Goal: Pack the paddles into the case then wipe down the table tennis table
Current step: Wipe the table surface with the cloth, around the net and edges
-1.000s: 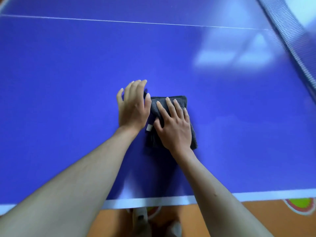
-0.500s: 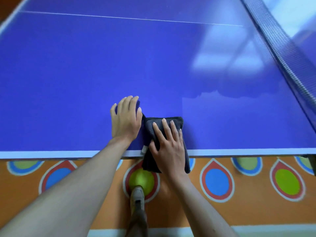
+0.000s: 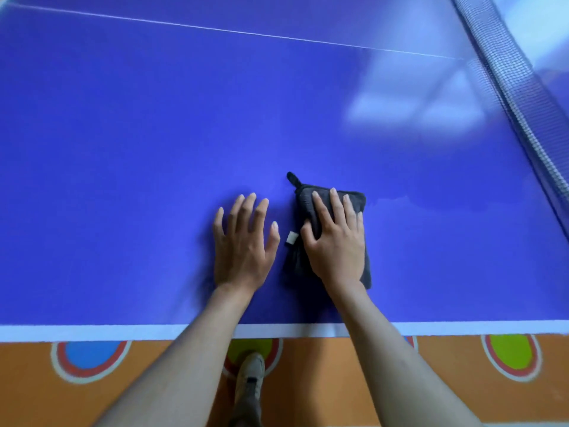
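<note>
Blue table [image 3: 154, 149], net [image 3: 523, 103] at right

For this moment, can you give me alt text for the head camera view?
A person's right hand presses a folded dark grey cloth flat on a blue table tennis table, while the left hand rests open on the surface beside it. The net runs along the upper right; an orange patterned floor shows below the white table edge.

Bare forearms, no sleeves; one beige lace-up shoe [image 3: 250, 375] with dark tongue.
</note>
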